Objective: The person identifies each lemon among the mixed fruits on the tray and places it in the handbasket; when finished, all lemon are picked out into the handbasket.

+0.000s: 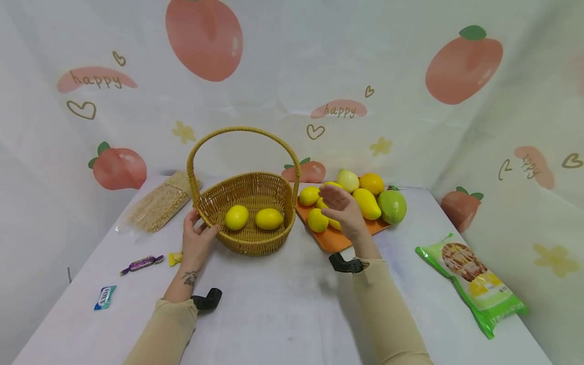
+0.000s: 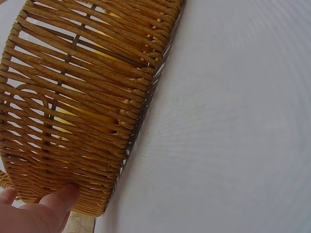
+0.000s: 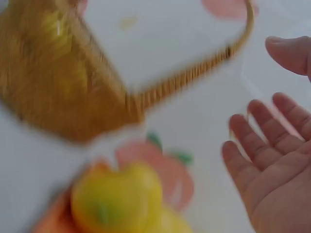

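A wicker basket with a tall arched handle stands upright at the middle of the table. Two lemons lie inside it, side by side. My left hand holds the basket's left side, with the thumb pressed on the weave in the left wrist view. To the right is an orange tray piled with fruit, including a yellow mango. Over the tray's front part my right hand hovers, fingers straight and nothing in it. It hides some of the fruit.
A green snack bag lies at the right. Beyond the basket's left is a clear bag of grain-like food. Wrapped candies, one purple and one blue, lie at the left. A printed cloth hangs behind.
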### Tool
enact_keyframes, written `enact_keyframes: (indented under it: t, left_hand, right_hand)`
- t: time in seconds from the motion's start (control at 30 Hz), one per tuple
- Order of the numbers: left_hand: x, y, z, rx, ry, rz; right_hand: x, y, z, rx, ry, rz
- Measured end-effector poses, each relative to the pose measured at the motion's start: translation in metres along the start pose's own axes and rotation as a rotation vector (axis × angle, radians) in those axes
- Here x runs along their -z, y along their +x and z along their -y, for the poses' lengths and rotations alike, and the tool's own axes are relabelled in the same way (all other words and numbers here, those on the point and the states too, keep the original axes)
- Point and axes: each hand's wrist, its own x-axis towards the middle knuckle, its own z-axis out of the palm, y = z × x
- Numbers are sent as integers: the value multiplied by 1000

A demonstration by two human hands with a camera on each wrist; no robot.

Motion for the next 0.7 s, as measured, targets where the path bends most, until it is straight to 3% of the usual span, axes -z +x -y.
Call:
enact_keyframes:
  t: [0.13,0.27,0.7]
  left_hand:
    - [0,0,0,6,9,3]
    - [0,0,1,6,6,4]
    - [0,0,2,-20,-15,2]
  right_hand:
    - [31,-5,-13,-60,-68,-142]
    - [48,-6,-27,-136,-163,-220]
    - [51,-3,-53,-413,-426,-237]
